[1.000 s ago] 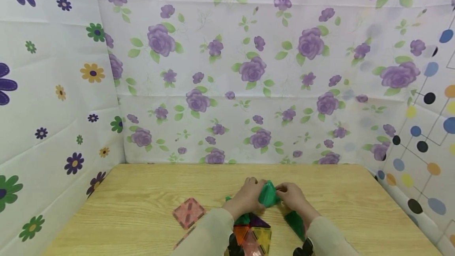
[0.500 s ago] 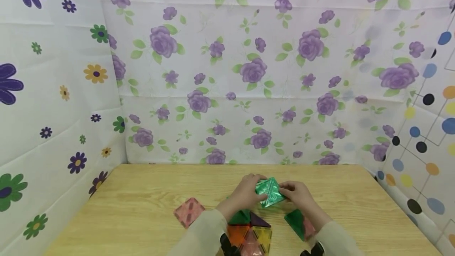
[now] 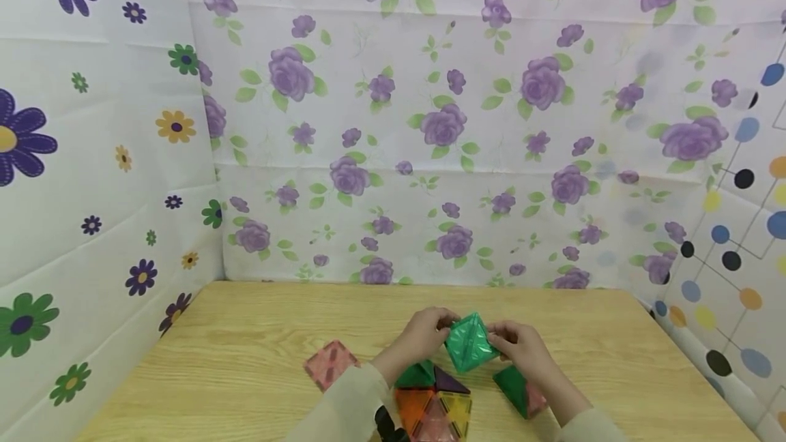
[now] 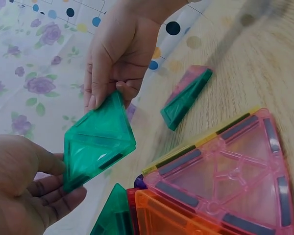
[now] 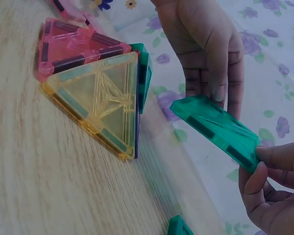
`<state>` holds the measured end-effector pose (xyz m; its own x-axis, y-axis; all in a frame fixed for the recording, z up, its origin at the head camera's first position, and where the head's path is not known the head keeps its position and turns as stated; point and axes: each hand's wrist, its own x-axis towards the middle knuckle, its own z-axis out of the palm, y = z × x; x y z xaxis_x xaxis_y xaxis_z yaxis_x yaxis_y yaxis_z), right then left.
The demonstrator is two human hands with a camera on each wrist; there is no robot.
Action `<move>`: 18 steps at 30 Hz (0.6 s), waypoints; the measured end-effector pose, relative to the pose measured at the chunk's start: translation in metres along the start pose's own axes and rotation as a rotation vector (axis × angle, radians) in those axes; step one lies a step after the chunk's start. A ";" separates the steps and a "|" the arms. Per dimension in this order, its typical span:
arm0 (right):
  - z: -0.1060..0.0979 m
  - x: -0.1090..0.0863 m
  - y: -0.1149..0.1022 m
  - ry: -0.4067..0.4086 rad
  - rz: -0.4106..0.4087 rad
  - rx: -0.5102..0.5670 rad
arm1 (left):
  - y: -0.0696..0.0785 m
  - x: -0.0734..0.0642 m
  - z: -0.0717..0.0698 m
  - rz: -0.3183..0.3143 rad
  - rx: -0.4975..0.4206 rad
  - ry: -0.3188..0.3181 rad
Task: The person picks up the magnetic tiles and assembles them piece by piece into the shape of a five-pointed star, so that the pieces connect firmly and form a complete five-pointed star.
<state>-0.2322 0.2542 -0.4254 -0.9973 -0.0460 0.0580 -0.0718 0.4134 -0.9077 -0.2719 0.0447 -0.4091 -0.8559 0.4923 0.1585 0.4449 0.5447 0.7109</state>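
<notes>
A pair of green triangular magnetic tiles (image 3: pixel 471 343), joined edge to edge with a slight fold, is held up over the table. My left hand (image 3: pixel 424 333) pinches one corner between thumb and fingers. At the opposite corner, my right hand (image 3: pixel 522 346) grips with its thumb on the near face. Just in front stands a cluster of joined magnetic tiles: orange (image 3: pixel 414 406), pink (image 3: pixel 434 421), yellow (image 3: pixel 457 411), purple (image 3: pixel 450 382) and green (image 3: pixel 417 375). The right wrist view shows the yellow tile (image 5: pixel 105 103) standing beside a pink one (image 5: pixel 73 49).
Right of the cluster, a green tile (image 3: pixel 512 389) lies against a pink tile (image 3: pixel 535 401). Pink tiles (image 3: pixel 330 363) lie flat at the left, partly behind my left sleeve. The wooden table (image 3: pixel 264 319) ends at flower-print cloth walls (image 3: pixel 393 189).
Both hands have turned the green pair from a narrow, edge-on fold to a spread diamond facing me. My right forearm has drawn right, showing more of the pink tile beneath it.
</notes>
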 end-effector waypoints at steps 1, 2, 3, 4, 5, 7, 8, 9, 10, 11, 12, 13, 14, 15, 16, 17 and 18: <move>0.000 -0.001 0.000 0.000 -0.001 0.006 | 0.000 -0.001 0.000 0.001 -0.002 0.001; 0.000 -0.002 0.000 -0.002 -0.002 0.011 | 0.000 -0.001 0.000 0.003 -0.004 0.003; 0.001 -0.003 0.000 -0.003 -0.001 0.013 | 0.000 -0.002 0.000 0.006 -0.003 0.006; 0.001 -0.003 0.000 -0.002 0.001 0.017 | 0.000 -0.002 0.000 0.009 -0.002 0.006; 0.002 -0.004 0.000 -0.003 0.000 0.017 | 0.000 -0.002 0.000 0.012 -0.007 0.007; 0.003 -0.005 0.001 -0.006 0.004 0.023 | 0.000 -0.004 0.001 0.013 -0.010 0.005; 0.003 -0.005 0.002 -0.005 0.008 0.026 | 0.000 -0.004 0.001 0.016 -0.011 0.007; 0.004 -0.006 0.002 -0.004 0.015 0.033 | -0.001 -0.005 0.001 0.021 -0.012 0.008; 0.004 -0.006 0.002 -0.006 0.021 0.043 | -0.001 -0.006 0.000 0.023 -0.013 0.008; 0.005 -0.006 0.003 -0.010 0.021 0.050 | -0.001 -0.007 0.000 0.027 -0.015 0.008; 0.005 -0.006 0.003 -0.015 0.026 0.060 | -0.002 -0.007 0.000 0.027 -0.020 0.007; 0.006 -0.007 0.003 -0.021 0.033 0.073 | -0.002 -0.008 -0.001 0.027 -0.023 0.006; 0.006 -0.007 0.003 -0.026 0.037 0.084 | -0.002 -0.008 -0.001 0.025 -0.027 0.004; 0.007 -0.007 0.003 -0.035 0.037 0.093 | -0.003 -0.008 -0.001 0.024 -0.033 0.001; 0.007 -0.008 0.003 -0.040 0.042 0.106 | -0.003 -0.009 -0.001 0.019 -0.039 -0.002; 0.008 -0.008 0.003 -0.045 0.048 0.121 | -0.004 -0.009 -0.002 0.016 -0.045 -0.004; 0.009 -0.009 0.003 -0.048 0.056 0.140 | -0.005 -0.009 -0.002 0.010 -0.050 -0.006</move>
<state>-0.2238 0.2473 -0.4328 -0.9974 -0.0716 -0.0116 -0.0094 0.2861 -0.9582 -0.2669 0.0365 -0.4125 -0.8498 0.5016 0.1620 0.4396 0.5049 0.7428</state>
